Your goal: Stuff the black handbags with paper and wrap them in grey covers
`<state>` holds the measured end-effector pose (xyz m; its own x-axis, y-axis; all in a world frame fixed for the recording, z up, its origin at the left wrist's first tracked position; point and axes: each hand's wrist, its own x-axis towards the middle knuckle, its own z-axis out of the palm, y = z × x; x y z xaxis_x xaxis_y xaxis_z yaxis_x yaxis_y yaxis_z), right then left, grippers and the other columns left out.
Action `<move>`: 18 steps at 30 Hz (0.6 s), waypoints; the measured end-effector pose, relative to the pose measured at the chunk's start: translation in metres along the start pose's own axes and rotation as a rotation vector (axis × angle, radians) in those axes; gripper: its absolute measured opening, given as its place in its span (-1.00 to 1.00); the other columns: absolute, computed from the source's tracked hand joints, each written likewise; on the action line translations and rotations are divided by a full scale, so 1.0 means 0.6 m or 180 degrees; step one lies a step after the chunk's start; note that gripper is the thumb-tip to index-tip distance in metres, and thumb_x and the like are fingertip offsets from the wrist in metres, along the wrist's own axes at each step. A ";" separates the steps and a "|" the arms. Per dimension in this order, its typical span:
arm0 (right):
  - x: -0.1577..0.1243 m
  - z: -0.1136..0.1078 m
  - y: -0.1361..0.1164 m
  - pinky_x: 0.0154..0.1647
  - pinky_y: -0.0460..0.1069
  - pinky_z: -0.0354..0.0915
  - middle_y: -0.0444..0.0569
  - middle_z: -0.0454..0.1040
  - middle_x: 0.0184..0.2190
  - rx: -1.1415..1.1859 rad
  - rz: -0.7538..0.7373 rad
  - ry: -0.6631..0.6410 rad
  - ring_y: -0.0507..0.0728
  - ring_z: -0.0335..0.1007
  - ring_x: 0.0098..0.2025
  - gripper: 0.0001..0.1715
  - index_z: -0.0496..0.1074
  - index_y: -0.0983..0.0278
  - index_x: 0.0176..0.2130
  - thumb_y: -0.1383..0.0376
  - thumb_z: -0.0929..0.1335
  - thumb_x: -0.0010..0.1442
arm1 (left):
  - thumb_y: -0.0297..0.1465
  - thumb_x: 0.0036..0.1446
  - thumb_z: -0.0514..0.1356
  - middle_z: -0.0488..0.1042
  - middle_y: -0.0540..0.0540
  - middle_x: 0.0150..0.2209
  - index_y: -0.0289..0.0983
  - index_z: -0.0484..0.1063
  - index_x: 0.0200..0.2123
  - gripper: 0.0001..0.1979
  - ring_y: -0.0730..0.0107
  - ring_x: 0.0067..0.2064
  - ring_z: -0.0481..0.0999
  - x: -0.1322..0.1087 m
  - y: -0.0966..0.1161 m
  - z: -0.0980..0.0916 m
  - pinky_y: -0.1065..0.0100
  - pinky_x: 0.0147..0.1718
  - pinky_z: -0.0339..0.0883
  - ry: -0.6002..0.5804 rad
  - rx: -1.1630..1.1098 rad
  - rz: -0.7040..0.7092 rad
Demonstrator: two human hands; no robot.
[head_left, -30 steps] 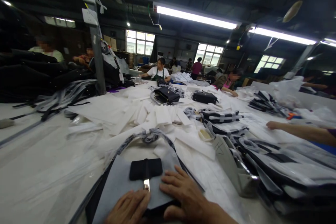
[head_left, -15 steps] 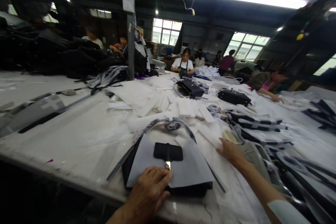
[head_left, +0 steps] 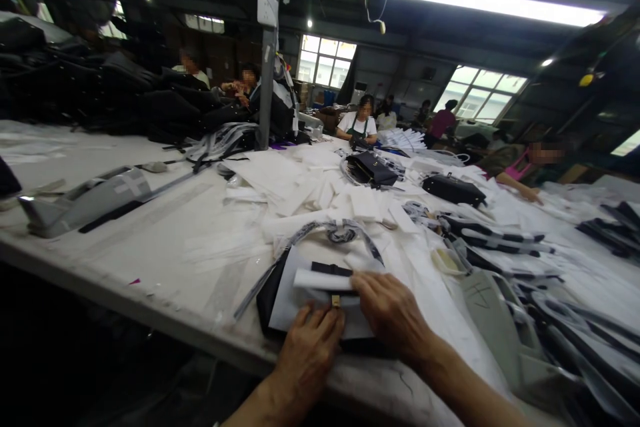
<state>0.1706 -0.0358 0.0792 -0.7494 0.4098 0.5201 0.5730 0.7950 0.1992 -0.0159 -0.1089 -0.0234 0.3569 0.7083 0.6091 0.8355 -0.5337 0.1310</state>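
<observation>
Left hand [head_left: 307, 353], right hand [head_left: 393, 313] on handbag [head_left: 267, 300]

two hands [head_left: 307, 353] [head_left: 393, 313], one paper-covered handbag [head_left: 267, 300], two more black handbags [head_left: 370, 169] [head_left: 453, 190]

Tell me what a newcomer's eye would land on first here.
The left hand and right hand dominate the bottom centre, resting on a black bag with a small gold clasp. Beyond them, white sheets cover the middle of a long table, with a finished black handbag towards the right. Dark heaped bags fill the upper left, under a bright ceiling light at top right.
</observation>
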 end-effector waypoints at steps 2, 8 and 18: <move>-0.013 0.027 -0.036 -0.12 0.06 0.40 0.09 0.58 -0.15 0.0130 0.0016 -0.0224 0.19 0.52 -0.11 -0.70 0.41 0.30 -0.12 0.53 0.21 0.24 | -0.43 0.37 0.07 0.54 -0.11 -0.13 -0.29 0.38 0.05 -0.77 0.25 -0.15 0.52 -0.003 0.003 0.005 0.15 -0.03 0.30 0.0249 0.0070 -0.0003; -0.050 0.055 -0.043 0.21 0.19 0.30 0.14 0.52 0.07 0.0330 -0.0078 -0.0222 0.22 0.39 0.18 -0.55 0.39 0.34 0.02 0.56 0.16 0.22 | -0.43 0.45 -0.12 0.54 -0.09 -0.27 -0.29 0.46 -0.07 -0.65 0.28 -0.26 0.50 -0.008 0.004 0.003 0.18 -0.18 0.27 0.0654 -0.0128 0.0010; -0.071 0.058 -0.054 0.27 0.15 0.27 0.03 0.45 0.19 0.0363 -0.0161 -0.0160 0.18 0.32 0.25 -0.21 0.34 0.31 0.23 0.61 0.15 0.06 | -0.46 0.45 -0.09 0.59 -0.13 -0.17 -0.31 0.45 0.01 -0.67 0.29 -0.15 0.55 -0.019 0.002 0.003 0.17 -0.07 0.29 0.0643 -0.0154 0.0099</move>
<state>0.1723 -0.0635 0.0219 -0.7936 0.3876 0.4689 0.4948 0.8597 0.1267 -0.0182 -0.1167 -0.0314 0.2871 0.5868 0.7572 0.8027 -0.5787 0.1442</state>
